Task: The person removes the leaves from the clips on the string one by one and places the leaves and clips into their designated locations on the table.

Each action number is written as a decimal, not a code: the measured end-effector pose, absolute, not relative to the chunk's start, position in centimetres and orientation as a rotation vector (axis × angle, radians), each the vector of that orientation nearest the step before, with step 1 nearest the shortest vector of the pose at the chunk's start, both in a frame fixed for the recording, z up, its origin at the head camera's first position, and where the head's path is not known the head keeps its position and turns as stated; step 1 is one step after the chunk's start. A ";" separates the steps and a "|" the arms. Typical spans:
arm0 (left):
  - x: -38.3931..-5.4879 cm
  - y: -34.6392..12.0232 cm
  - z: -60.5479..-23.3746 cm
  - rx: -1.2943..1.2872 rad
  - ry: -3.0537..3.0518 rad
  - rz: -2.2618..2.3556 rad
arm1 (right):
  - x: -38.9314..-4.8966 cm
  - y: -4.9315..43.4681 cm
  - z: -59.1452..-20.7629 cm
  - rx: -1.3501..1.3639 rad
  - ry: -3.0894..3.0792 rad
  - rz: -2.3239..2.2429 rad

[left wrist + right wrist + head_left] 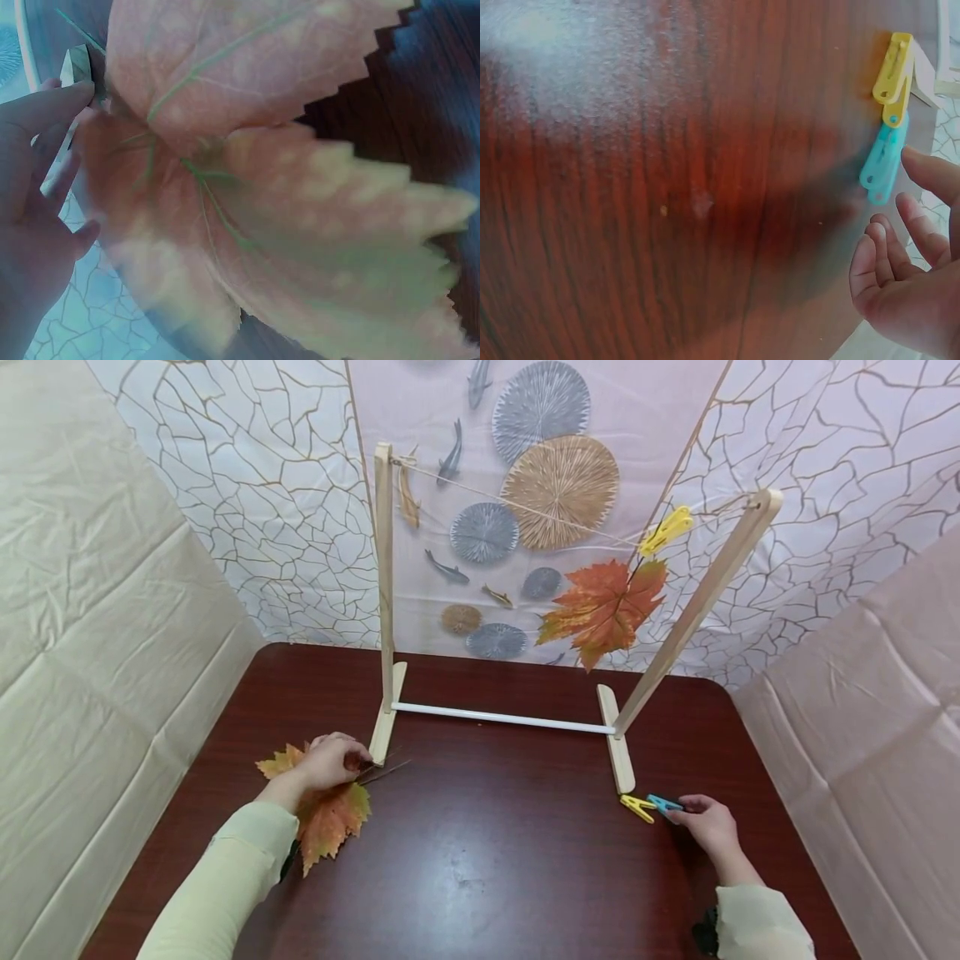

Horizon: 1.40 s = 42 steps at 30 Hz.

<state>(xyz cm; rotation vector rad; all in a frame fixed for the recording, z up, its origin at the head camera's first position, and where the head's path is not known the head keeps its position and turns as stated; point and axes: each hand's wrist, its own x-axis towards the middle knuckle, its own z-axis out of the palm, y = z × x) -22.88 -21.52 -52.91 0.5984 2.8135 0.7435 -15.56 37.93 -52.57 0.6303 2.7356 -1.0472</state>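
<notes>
My left hand [330, 762] pinches an orange and yellow maple leaf [330, 827] by its stem at the left of the table. Two thin stems reach right past the fingertips, and more leaf shows beyond the hand. In the left wrist view the toothed leaf [247, 180] fills most of the picture, with green veins. On the right, my right hand [708, 827] is beside a blue clothespin [663, 805], its thumb and fingers parted in the right wrist view. Touching the blue clothespin is a yellow clothespin [894, 75], lying on the table.
A wooden frame [384, 568] with a white crossbar [502, 719] stands on the dark red table [480, 860]. From its string [517, 503], a yellow clothespin [666, 531] holds an orange maple leaf [611, 606] near the right post. Patterned cloth surrounds the table.
</notes>
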 end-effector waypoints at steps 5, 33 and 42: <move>-22.8 -21.2 -52.2 0.601 2.839 0.778 | -15.6 38.2 -51.5 0.646 2.729 -1.066; -27.0 -12.6 -39.5 0.708 2.624 1.306 | -20.1 36.1 -32.9 0.145 2.886 -1.558; -28.9 -7.9 -34.9 0.823 2.635 1.362 | -21.8 34.2 -27.8 0.099 2.958 -1.536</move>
